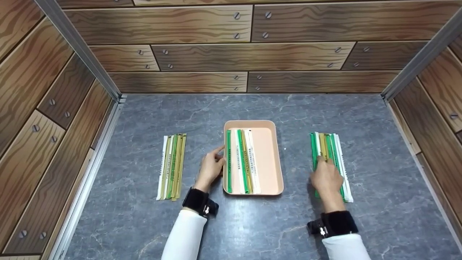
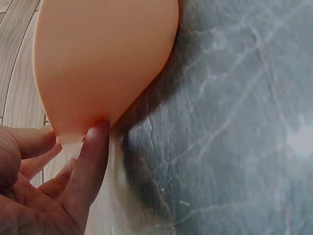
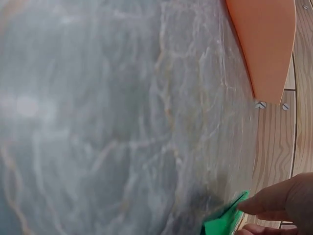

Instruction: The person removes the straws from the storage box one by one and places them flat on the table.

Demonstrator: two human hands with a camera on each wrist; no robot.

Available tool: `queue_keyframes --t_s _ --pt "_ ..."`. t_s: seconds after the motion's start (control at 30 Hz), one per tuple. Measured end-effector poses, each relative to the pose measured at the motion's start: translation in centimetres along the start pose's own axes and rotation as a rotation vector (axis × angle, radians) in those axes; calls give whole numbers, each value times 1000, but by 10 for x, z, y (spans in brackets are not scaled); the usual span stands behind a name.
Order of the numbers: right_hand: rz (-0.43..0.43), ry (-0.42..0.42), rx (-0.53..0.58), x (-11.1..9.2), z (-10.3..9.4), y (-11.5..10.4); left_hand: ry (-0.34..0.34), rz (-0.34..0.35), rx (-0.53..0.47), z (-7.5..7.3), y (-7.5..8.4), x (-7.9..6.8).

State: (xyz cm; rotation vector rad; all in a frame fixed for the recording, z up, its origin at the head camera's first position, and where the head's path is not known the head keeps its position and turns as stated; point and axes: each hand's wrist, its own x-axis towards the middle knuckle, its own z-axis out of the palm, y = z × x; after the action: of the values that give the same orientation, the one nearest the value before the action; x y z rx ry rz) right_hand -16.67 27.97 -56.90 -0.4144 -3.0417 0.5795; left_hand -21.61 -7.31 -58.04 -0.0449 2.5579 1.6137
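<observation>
My left hand point(image 1: 210, 167) grips the left side of a peach tray point(image 1: 269, 162), thumb and fingers at its wall in the left wrist view. Inside the tray lie slim wrapped sticks point(image 1: 229, 162) with printed lettering, in green, white and gold, side by side lengthwise. Over the right-hand row of similar sticks point(image 1: 335, 144) is my right hand point(image 1: 326, 178), fingers bent down onto the middle of the row. In the right wrist view its thumb tip is at a green stick point(image 3: 222, 225). I cannot tell whether it pinches one; the palm hides part of the row.
Another row of white, gold and green wrapped sticks point(image 1: 172, 166) lies left of the tray. The grey marbled tabletop point(image 1: 252, 231) is bounded by wood-patterned walls point(image 1: 202, 57) at the back and both sides, with metal rails point(image 1: 83, 54) at the corners.
</observation>
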Motion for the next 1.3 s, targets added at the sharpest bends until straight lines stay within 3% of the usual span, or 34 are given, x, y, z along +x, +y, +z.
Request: queue_keyframes --t_s 0.13,0.27,0.43,0.57,0.93,1.3 --pt "-45 78 63 -1 2 -4 -11 -20 3 0 -1 0" --pt "-109 87 211 3 9 -11 -13 -24 7 0 -1 1" --pt "-182 -15 416 12 24 -23 -2 -25 35 2 -1 1" --pt "-157 -112 527 15 35 -33 6 -24 48 3 -1 2" --pt "-225 -143 557 15 48 -63 16 -13 72 3 0 1" --pt "-153 -215 642 17 51 -67 66 60 121 2 8 -1"
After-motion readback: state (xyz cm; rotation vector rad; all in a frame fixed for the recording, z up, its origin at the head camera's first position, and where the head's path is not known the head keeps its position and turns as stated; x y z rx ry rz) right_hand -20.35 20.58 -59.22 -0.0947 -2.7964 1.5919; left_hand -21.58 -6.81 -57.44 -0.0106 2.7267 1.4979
